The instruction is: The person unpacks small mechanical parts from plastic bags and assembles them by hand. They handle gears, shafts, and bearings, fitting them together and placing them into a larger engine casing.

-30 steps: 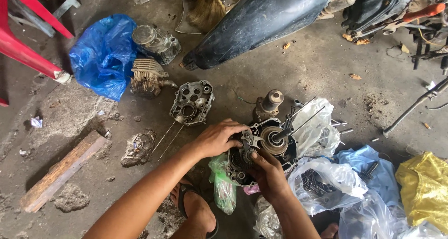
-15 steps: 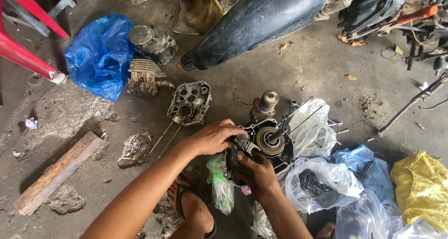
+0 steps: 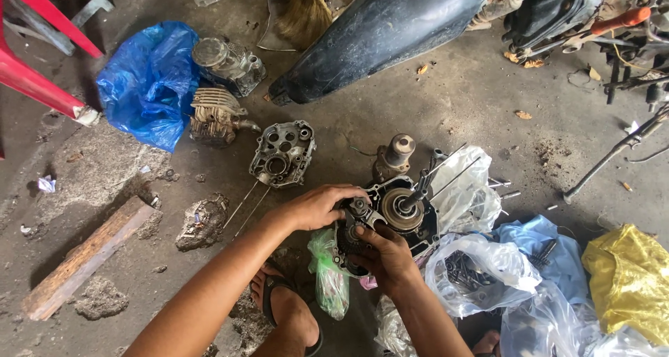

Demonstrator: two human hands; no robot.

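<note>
1. Left hand (image 3: 317,206) rests on engine case (image 3: 390,221) left rim, fingers curled over it, holding
2. Right hand (image 3: 383,254) grips case from below, fingers closed round a small gear part (image 3: 359,207)
3. Case sits on floor (image 3: 460,99) mid-lower, just beside white bag (image 3: 467,183)
4. Case looks heavy, stiff metal, likely oily; best held by outer rim, not the shaft (image 3: 401,207)
5. Green bag (image 3: 327,280) below hands; blue bag (image 3: 150,82) upper left; yellow bag (image 3: 631,280) right edge; case cover (image 3: 282,153) above left hand
</note>
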